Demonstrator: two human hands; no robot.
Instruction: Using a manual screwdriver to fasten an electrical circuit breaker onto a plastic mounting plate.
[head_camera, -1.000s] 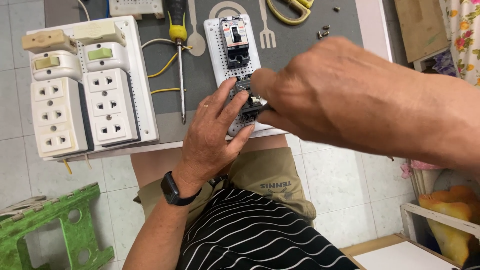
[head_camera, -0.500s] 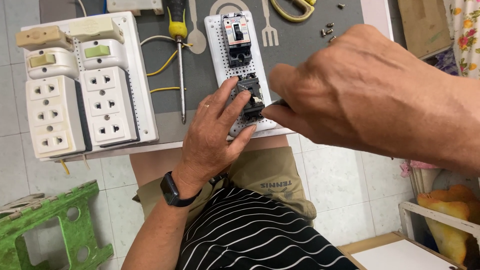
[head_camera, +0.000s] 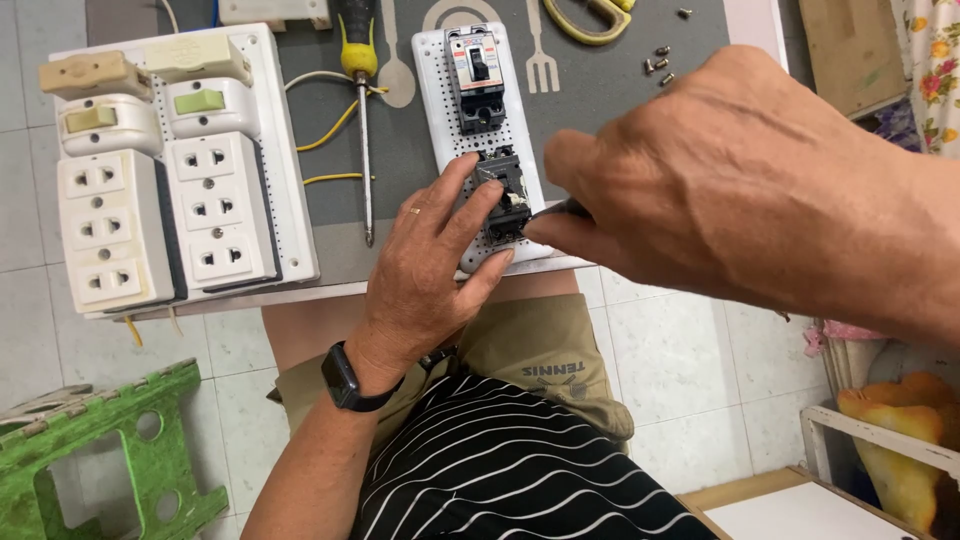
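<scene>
Two hands meet over the near end of a grey table mat (head_camera: 400, 150), and the work between them is small and fiddly. Largest in view is the right hand (head_camera: 740, 190), close to the camera, its fingers pinched tight around the dark shaft of a tool (head_camera: 560, 210) whose tip reaches toward a small black breaker block (head_camera: 505, 195). That block sits at the lower end of a narrow white perforated mounting board (head_camera: 440, 130), below a second black breaker (head_camera: 477, 90) that stands higher on the same board. The left hand (head_camera: 430, 270), with a black wristwatch (head_camera: 345, 378) on its wrist, lies against the board's left edge, fingers spread and thumb curled under the near end, one fingertip touching the lower block.

Doing this well seems to call for the left hand to press the board flat against the mat so it cannot slide, and for the tool to stay in line with the fastening it meets, with firm pressure and slow turns. Whether the tip is seated cannot be told; the right hand hides it.

Left of them lie a yellow-handled screwdriver (head_camera: 360, 90) and a white panel of sockets and switches (head_camera: 170, 170). A few loose small screws (head_camera: 660, 65) rest near the mat's far right corner.
</scene>
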